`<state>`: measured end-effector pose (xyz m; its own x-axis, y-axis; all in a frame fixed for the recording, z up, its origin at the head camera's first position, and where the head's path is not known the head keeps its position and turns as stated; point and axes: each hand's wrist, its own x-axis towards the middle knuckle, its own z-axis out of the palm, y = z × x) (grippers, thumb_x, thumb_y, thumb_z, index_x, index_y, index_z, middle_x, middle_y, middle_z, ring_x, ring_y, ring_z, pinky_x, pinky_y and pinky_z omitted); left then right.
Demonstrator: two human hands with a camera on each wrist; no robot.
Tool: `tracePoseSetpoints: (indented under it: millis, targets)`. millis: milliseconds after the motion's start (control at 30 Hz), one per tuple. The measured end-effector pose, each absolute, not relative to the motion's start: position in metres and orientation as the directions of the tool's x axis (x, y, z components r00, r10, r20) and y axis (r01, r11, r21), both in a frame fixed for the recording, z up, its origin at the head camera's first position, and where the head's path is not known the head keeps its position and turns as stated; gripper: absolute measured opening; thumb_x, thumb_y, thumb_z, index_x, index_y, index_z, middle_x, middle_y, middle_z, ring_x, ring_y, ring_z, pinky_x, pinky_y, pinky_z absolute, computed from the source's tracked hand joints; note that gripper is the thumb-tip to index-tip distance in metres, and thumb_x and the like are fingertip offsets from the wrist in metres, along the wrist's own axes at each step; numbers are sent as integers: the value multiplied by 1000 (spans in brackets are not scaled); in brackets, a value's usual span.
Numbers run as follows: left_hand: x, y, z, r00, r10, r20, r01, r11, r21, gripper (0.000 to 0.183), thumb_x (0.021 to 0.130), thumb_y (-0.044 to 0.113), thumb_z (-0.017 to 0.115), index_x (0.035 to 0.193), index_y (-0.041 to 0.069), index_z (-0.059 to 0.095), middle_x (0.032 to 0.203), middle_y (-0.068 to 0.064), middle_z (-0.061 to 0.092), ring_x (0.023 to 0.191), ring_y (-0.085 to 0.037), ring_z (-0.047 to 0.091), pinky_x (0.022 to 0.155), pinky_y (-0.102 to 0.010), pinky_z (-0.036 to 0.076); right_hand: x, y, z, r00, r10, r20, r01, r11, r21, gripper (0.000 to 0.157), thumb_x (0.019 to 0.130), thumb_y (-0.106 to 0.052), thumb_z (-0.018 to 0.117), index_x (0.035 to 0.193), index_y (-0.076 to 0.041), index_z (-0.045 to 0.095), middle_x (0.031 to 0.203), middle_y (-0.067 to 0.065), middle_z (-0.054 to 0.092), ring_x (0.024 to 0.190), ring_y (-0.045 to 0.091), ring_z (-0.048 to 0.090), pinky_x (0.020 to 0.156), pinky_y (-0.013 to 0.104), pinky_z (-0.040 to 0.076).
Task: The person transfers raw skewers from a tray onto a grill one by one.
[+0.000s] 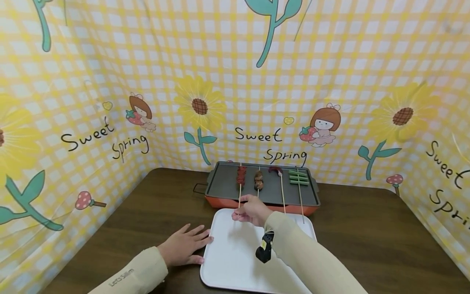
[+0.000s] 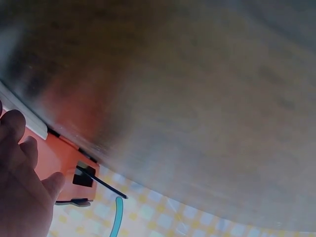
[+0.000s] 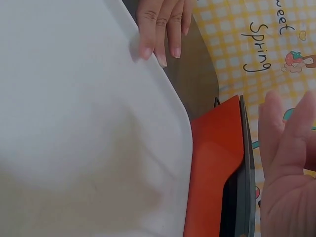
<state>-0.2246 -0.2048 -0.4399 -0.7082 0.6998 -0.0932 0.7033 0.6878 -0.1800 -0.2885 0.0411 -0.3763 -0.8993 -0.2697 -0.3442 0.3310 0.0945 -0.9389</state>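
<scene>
My right hand (image 1: 252, 210) reaches over the far part of the white tray (image 1: 231, 257) and pinches the stick of a red meat skewer (image 1: 240, 175), whose meat lies on the electric grill (image 1: 222, 179). To its right on the grill are a brown meat skewer (image 1: 258, 179), a dark red tentacle-like skewer (image 1: 275, 169) and a green vegetable skewer (image 1: 299, 177). My left hand (image 1: 183, 245) rests on the table with its fingers spread, fingertips at the tray's left edge. In the right wrist view, the right hand (image 3: 289, 173) is partly cut off and the skewer is out of sight.
The grill's orange body (image 3: 212, 163) stands just beyond the tray, with a wire handle (image 1: 198, 188) sticking out on its left. A brown wooden table (image 1: 176, 192) carries everything. Yellow checked cloth (image 1: 235, 81) hangs round the back and sides.
</scene>
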Motion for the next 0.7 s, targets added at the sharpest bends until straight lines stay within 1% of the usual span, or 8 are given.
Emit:
tracePoseSetpoints:
  millis: [100,267,433,567,700]
  targets:
    - [-225,-205,-440,-711,696,-100,702,691,-174,66,93,62,38,141,18,50,144,-4,47,135,-26,39,101,-54,34,-288,40,-377,-901,-259,-347,333,98,-938,48,91,9,56,135,3,38,93,24,68,57,13,65,50,19,50]
    - [-223,-204,-439,-717,686,-124,697,700,-156,67,93,62,38,142,18,49,145,-5,46,136,-26,38,102,-54,33,-287,40,-378,-898,-253,-359,340,118,-933,48,91,8,56,135,3,38,83,16,68,59,14,66,52,20,51]
    - [-222,-204,-437,-721,680,-135,693,708,-137,67,93,61,39,143,18,49,146,-5,45,137,-27,37,103,-55,32,-288,39,-379,-899,-249,-361,331,157,-931,49,91,8,57,136,5,37,82,15,68,60,14,66,52,21,51]
    - [-223,-203,-436,-722,680,-128,692,708,-140,66,93,60,40,142,18,49,146,-5,45,137,-27,37,103,-54,32,-288,39,-379,-907,-237,-349,309,190,-932,46,91,8,58,133,7,38,78,14,68,56,12,64,51,20,50]
    - [-223,-204,-436,-720,681,-131,694,704,-149,65,93,60,41,142,18,49,145,-5,46,136,-26,37,103,-54,33,-288,38,-380,-915,-227,-333,293,195,-936,45,91,8,57,132,10,37,78,15,68,54,12,62,53,23,53]
